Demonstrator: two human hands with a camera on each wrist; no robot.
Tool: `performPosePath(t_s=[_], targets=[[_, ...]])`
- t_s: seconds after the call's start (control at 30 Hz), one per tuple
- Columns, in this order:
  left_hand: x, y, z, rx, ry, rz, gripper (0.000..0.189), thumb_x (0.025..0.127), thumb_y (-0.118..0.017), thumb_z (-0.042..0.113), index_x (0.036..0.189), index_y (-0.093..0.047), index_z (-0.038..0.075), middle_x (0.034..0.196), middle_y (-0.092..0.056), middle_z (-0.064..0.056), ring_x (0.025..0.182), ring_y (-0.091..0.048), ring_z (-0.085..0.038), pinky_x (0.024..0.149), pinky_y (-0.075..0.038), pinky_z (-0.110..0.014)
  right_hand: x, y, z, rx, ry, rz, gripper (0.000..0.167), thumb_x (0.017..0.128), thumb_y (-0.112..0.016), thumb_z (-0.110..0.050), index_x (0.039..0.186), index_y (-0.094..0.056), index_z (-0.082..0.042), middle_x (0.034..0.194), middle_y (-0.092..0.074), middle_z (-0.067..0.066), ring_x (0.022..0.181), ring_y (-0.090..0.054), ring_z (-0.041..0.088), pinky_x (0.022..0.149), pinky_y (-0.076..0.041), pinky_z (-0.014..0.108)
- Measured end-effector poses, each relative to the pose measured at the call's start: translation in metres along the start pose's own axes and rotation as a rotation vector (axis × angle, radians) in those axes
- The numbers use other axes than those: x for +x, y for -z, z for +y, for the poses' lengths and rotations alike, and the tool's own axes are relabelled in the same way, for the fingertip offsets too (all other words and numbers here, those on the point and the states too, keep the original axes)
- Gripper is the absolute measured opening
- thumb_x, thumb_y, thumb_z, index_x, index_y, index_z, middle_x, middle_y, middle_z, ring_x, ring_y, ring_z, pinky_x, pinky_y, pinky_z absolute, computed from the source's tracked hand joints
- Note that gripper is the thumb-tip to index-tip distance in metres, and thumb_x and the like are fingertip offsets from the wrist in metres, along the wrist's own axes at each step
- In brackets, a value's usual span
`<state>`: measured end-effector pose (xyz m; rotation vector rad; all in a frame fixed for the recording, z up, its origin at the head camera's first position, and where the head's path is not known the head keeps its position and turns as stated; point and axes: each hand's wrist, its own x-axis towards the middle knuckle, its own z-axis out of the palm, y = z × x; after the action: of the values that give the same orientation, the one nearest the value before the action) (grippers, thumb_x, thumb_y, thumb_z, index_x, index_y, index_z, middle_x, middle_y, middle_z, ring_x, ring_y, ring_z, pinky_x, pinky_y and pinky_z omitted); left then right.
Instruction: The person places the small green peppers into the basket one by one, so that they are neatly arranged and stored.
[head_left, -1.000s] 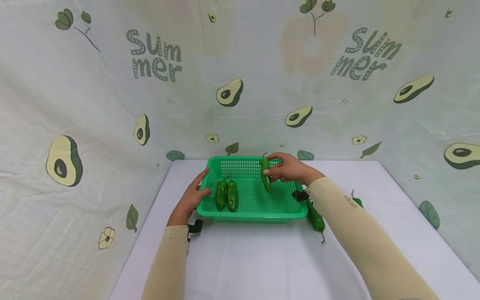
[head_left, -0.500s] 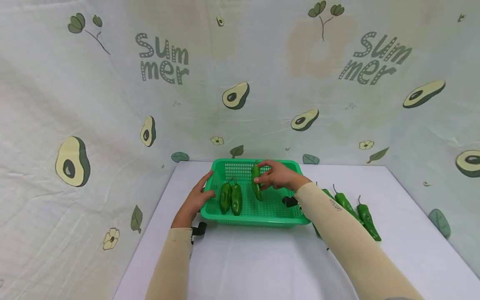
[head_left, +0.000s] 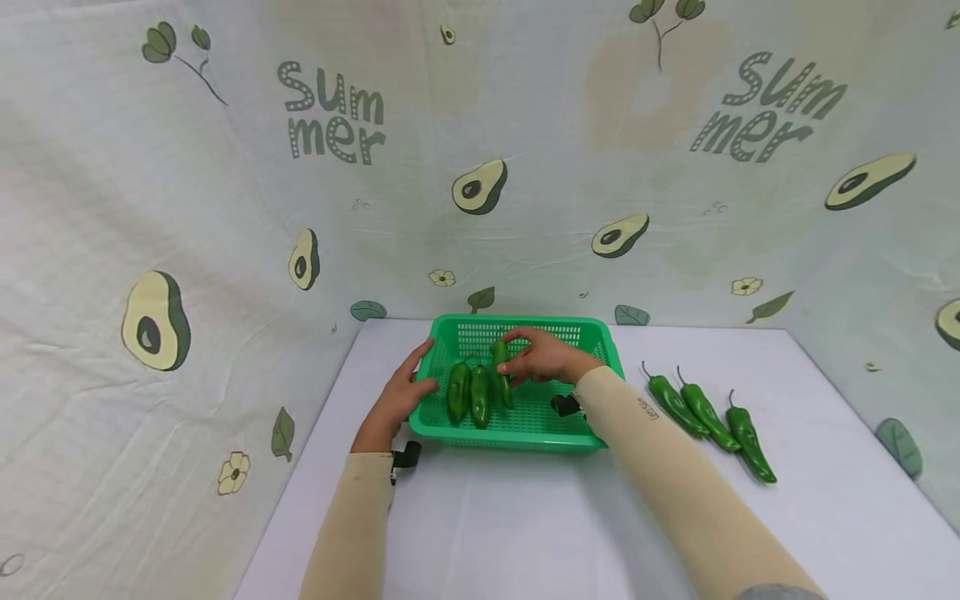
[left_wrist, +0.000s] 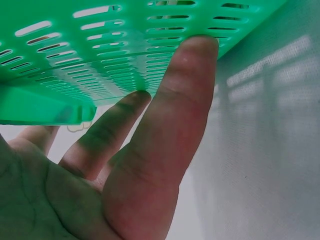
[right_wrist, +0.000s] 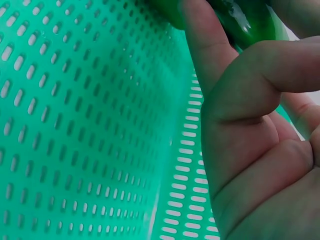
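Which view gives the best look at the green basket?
The head view: the whole green basket is in frame, though the right sleeve covers one corner. Both wrist views crop it tightly: the left shows slots and a solid edge, the right only slotted surfaces.

Basket (head_left: 510,439) is showing bright, even green, patterned with rows of slots. Peppers (head_left: 480,398) inside are gleaming deeper green, pale highlights streaking skins; held pepper (head_left: 500,357) is looking mid-green. Loose peppers (head_left: 708,417) are showing dark green, stems included. Tabletop (head_left: 495,517) is showing pale lilac-white. Sleeves (head_left: 660,454) are running beige, right one bearing small dark lettering (head_left: 647,408). Wristbands (head_left: 408,454) are showing black. Backdrop (head_left: 540,100) is carrying grey-green "summer" words (head_left: 366,104) on off-white, plus yellow-and-green avocados (head_left: 486,187) with dark pits, green leaves (head_left: 481,298), cream flowers (head_left: 442,277), faint peach patch (head_left: 609,96).
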<state>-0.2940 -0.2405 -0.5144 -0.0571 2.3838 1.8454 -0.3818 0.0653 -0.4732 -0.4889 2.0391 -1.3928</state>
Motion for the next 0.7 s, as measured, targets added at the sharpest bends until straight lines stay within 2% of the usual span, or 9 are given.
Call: performPosePath(t_s=[0.07, 0.27, 0.53, 0.7], targets=[[0.0, -0.001, 0.001, 0.002, 0.004, -0.005, 0.086, 0.093, -0.064, 0.013, 0.164, -0.031, 0.049, 0.146, -0.056, -0.027, 0.103, -0.067, -0.037, 0.069, -0.056, -0.041, 0.002, -0.001, 0.003, 0.003, -0.001, 0.003, 0.07, 0.096, -0.08, -0.021, 0.156, -0.044, -0.016, 0.109, -0.077, 0.013, 0.102, -0.075, 0.037, 0.053, -0.032, 0.031], [0.004, -0.004, -0.004, 0.022, -0.013, 0.009, 0.085, 0.09, -0.065, 0.017, 0.159, -0.035, 0.056, 0.14, -0.062, -0.022, 0.096, -0.068, -0.032, 0.069, -0.057, -0.042, 0.006, -0.001, 0.011, -0.002, -0.001, 0.004, 0.07, 0.096, -0.08, -0.025, 0.155, -0.044, -0.018, 0.109, -0.077, 0.013, 0.108, -0.073, 0.042, 0.056, -0.036, 0.032], [0.004, -0.001, -0.004, 0.03, -0.016, 0.023, 0.085, 0.091, -0.065, 0.016, 0.16, -0.035, 0.055, 0.138, -0.063, -0.023, 0.099, -0.066, -0.033, 0.07, -0.055, -0.04, 0.014, -0.003, 0.016, -0.095, -0.002, -0.009, 0.071, 0.096, -0.08, -0.032, 0.154, -0.043, -0.017, 0.105, -0.079, 0.009, 0.105, -0.074, 0.035, 0.065, -0.044, 0.034], [0.005, -0.001, -0.005, 0.029, -0.012, 0.019, 0.085, 0.091, -0.065, 0.016, 0.16, -0.035, 0.054, 0.139, -0.062, -0.023, 0.1, -0.066, -0.033, 0.07, -0.055, -0.04, 0.015, -0.004, 0.018, -0.102, -0.015, -0.014, 0.07, 0.095, -0.081, -0.028, 0.153, -0.044, -0.014, 0.101, -0.079, 0.01, 0.099, -0.076, 0.032, 0.066, -0.046, 0.036]])
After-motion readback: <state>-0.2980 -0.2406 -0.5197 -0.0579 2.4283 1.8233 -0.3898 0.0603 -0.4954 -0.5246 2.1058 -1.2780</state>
